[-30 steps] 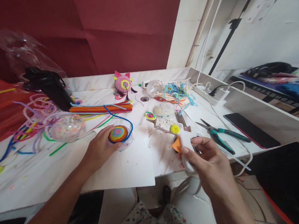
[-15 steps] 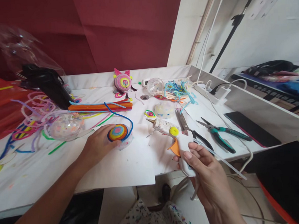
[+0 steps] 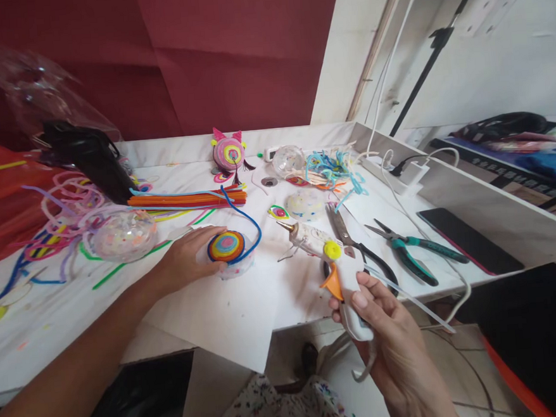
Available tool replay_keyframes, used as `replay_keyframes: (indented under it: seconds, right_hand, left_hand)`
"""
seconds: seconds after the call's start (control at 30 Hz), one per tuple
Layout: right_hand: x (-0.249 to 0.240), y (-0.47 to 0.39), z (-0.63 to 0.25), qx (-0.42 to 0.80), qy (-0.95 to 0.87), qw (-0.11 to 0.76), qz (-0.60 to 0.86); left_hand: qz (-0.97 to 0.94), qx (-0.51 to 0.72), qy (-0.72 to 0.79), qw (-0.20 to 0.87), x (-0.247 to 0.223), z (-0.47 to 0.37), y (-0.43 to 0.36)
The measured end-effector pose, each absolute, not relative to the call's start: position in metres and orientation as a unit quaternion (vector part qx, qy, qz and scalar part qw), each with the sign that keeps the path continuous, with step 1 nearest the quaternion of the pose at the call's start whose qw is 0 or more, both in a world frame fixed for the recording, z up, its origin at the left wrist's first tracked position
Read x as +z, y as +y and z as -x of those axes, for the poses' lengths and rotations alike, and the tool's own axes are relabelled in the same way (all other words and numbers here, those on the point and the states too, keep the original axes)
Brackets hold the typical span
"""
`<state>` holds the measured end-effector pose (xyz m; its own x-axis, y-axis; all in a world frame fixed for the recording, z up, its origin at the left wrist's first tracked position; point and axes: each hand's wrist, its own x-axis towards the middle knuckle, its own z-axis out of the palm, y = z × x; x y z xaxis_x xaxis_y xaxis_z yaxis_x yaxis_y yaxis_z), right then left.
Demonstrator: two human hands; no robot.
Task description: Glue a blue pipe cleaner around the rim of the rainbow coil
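Observation:
My left hand (image 3: 198, 257) is closed around a clear plastic ball (image 3: 237, 268) whose top carries a coiled disc of pipe cleaner (image 3: 226, 245) in pink, blue, yellow and orange. From the disc's edge a blue pipe cleaner (image 3: 250, 220) curls up and away, its tail loose. My right hand (image 3: 379, 300) grips a white hot glue gun (image 3: 349, 273) by its handle. The gun has an orange trigger and a yellow coil on its side. Its metal nozzle points left toward the ball, apart from it. A translucent glue stick (image 3: 410, 297) juts out behind.
White paper (image 3: 219, 320) lies under the ball, overhanging the front edge. Scissors (image 3: 341, 226), pliers (image 3: 409, 250) and a phone (image 3: 468, 239) lie to the right. Behind are orange pipe cleaners (image 3: 187, 201) and a pink decorated ball (image 3: 228, 151). Another clear ball (image 3: 125, 235) sits left.
The ball and disc have shifted slightly right in my left hand, and the paper beneath has rotated. The glue gun has moved a little right and down.

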<state>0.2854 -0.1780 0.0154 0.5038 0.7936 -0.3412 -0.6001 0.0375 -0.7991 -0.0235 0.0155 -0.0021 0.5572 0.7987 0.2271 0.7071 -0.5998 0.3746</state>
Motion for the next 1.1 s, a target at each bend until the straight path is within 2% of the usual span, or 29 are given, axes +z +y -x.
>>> replay_keyframes:
  seconds: [0.53,1.1]
  right_hand:
    - [0.004,-0.18,-0.281,0.503,-0.073,0.701,0.5]
    - [0.016,-0.181,-0.269,0.584,-0.122,0.638,0.486]
  left_hand:
    - [-0.896,0.207,0.388,0.065,-0.008,0.007,0.012]
    - [-0.901,0.193,0.365,0.132,-0.003,0.027,0.028]
